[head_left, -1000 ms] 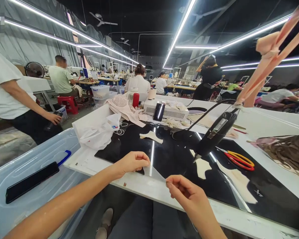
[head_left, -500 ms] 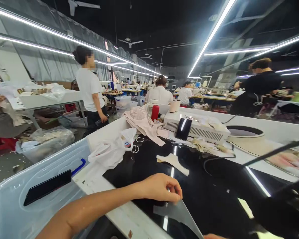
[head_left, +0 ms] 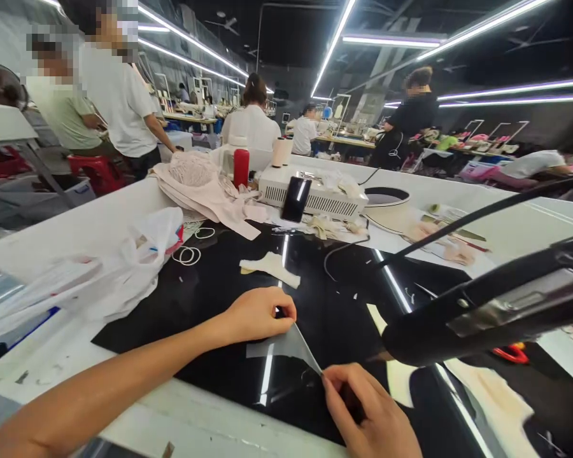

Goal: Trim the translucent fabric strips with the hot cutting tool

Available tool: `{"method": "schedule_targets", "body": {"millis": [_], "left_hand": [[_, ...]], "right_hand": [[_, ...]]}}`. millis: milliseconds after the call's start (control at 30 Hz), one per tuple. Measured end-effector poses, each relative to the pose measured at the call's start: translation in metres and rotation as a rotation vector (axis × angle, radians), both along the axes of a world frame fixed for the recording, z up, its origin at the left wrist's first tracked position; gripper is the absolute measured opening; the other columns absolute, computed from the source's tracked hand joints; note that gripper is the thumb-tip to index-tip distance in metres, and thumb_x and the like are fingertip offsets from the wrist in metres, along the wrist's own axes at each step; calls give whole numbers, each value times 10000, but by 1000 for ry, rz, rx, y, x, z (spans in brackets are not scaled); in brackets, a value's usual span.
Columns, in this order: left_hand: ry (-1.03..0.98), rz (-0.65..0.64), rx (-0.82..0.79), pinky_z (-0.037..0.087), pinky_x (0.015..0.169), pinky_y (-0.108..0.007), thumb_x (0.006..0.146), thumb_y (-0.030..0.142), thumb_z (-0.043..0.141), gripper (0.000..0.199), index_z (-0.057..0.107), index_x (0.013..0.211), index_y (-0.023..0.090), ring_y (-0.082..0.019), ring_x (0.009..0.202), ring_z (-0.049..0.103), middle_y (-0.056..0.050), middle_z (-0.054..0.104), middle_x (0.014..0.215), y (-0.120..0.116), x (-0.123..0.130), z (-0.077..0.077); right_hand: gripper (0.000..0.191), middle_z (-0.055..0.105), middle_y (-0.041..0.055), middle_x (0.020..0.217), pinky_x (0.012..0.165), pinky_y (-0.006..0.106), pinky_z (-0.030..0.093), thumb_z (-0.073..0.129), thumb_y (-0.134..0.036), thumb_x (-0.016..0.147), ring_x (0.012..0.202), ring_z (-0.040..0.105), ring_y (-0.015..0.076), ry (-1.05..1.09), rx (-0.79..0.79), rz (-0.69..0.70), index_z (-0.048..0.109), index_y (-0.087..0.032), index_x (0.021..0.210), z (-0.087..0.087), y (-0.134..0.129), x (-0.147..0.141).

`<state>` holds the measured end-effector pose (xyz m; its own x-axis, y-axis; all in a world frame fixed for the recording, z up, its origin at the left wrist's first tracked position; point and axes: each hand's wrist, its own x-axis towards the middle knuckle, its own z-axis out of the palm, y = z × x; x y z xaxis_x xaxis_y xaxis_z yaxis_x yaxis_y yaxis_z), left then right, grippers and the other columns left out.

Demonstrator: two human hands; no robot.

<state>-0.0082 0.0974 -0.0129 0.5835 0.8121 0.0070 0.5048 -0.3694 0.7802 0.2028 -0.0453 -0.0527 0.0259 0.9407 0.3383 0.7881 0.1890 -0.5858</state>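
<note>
Between my two hands stretches a thin, sheer whitish piece of fabric (head_left: 286,346), held just above the glossy black work surface (head_left: 210,356). My left hand (head_left: 258,313) pinches its far corner between thumb and fingers. At the near end, my right hand (head_left: 370,407) grips the other corner with thumb and forefinger. The edge between them is pulled straight. Beyond my left hand lies a cream cut fabric piece (head_left: 272,267). To the right of my right hand, a pale yellow piece (head_left: 400,381) rests partly under a black lamp-like arm (head_left: 487,305).
A white plastic bag (head_left: 119,273) and white elastic loops (head_left: 187,256) lie at left. Behind are beige bras (head_left: 205,184), a red thread spool (head_left: 241,168), a phone (head_left: 296,198) against a white box (head_left: 334,200), and a visor (head_left: 386,207). Orange-handled scissors (head_left: 512,353) lie at right. Several people work beyond.
The view has turned right and down, bringing my right hand and the black arm fully into sight. My left hand still pinches the sheer piece.
</note>
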Motion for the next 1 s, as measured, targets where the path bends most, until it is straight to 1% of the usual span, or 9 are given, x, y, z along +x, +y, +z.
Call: {"method": "schedule_targets", "body": {"millis": [233,367,433,533,633,733,800,900,1000], "left_hand": [[49,42,20,377,639,-241,791,181,685,86,751,815,231,-99,660,526,51,681,885,-5,2,2],[71,58,28,383,650,-240,819,225,694,74,762,834,250,-97,658,524,58,679,890,-3,2,-1],[62,55,34,385,644,-242,836,257,693,84,763,882,259,-95,636,507,62,689,908,-2,1,-3],[39,55,47,384,621,-251,883,327,654,149,740,984,259,-106,614,488,51,695,929,-1,-3,-7],[49,80,35,406,629,-256,927,451,596,238,717,1024,271,-131,638,510,42,683,899,4,-10,-15],[51,112,56,427,645,-268,933,580,556,363,708,1044,270,-161,660,540,28,658,811,11,-17,-25],[33,136,57,430,631,-273,919,656,544,438,708,1047,270,-170,649,545,20,656,789,13,-19,-31],[23,168,49,442,626,-279,896,718,544,499,715,1070,283,-185,665,579,8,691,822,15,-21,-36],[17,171,52,460,639,-285,881,739,549,524,726,1080,288,-194,689,612,-7,733,909,16,-21,-37]], "right_hand": [[396,643,-13,688,597,266,506,418,-465,1076,610,643,170,-120,53,32,634,-272,805,-4,0,1],[340,622,-17,685,610,260,521,436,-401,1078,626,658,169,-119,94,64,616,-268,822,-7,4,4],[261,624,-19,703,571,244,510,463,-358,1074,613,655,158,-126,117,72,626,-259,895,-7,6,3],[185,630,-17,719,542,229,514,479,-312,1068,601,663,152,-134,198,44,628,-219,1127,-4,6,-3],[210,665,11,770,589,246,539,445,-259,1071,664,691,170,-215,240,48,638,-226,1146,-1,1,-5],[194,708,17,845,644,252,557,470,-214,1059,722,705,171,-261,232,45,652,-250,1113,5,-9,8],[182,727,16,882,700,254,574,486,-220,1062,765,717,168,-251,245,-18,653,-258,1125,12,-19,28],[171,749,22,914,733,262,592,501,-306,1075,825,740,179,-266,250,-226,665,-264,1099,23,-36,67],[309,747,21,867,583,271,582,473,-500,1070,740,740,196,-335,193,-449,688,-279,1048,28,-49,99]]}}
